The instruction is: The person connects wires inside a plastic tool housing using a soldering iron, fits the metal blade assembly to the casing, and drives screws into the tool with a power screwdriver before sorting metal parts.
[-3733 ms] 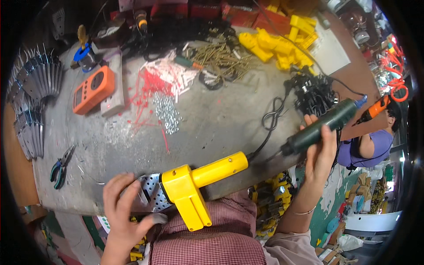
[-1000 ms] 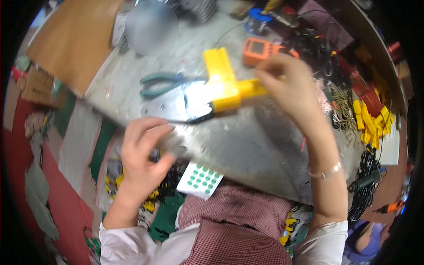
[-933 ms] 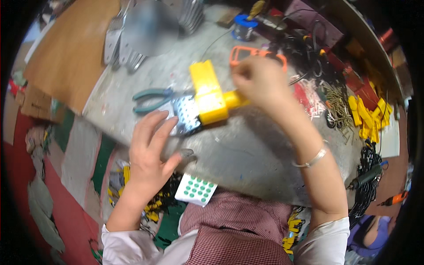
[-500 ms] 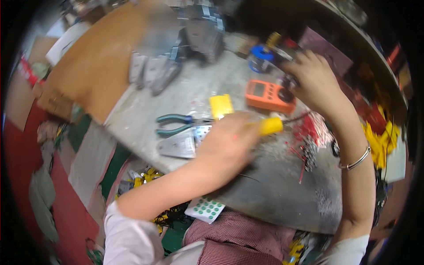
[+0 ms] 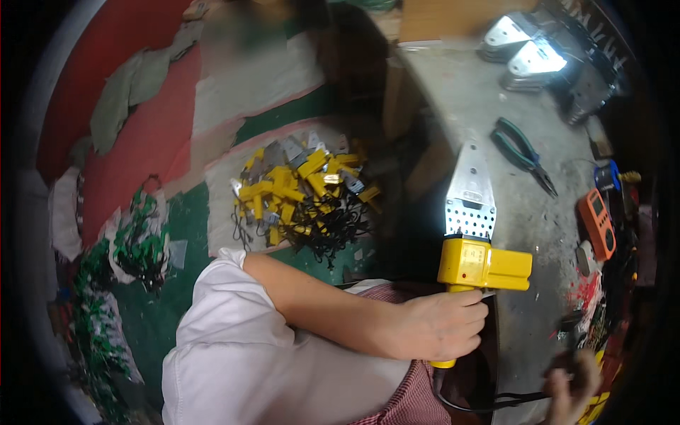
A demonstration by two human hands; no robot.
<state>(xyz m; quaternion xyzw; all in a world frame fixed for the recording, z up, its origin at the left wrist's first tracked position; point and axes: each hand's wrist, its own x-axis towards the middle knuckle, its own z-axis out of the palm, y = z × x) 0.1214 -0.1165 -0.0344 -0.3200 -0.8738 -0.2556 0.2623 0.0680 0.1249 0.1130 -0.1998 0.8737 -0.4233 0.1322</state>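
Gripping a boxy yellow tool [image 5: 476, 265], perforated metal blade; left hand [image 5: 439, 326].

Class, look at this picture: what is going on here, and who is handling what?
A person at a grey workbench grips the handle of a yellow heating tool in the left hand, its flat metal blade pointing away over the bench. The right hand is low at the bench edge by the black cord; what it holds is unclear. Green-handled pliers and an orange meter lie on the bench. Yellow parts are piled on the floor.
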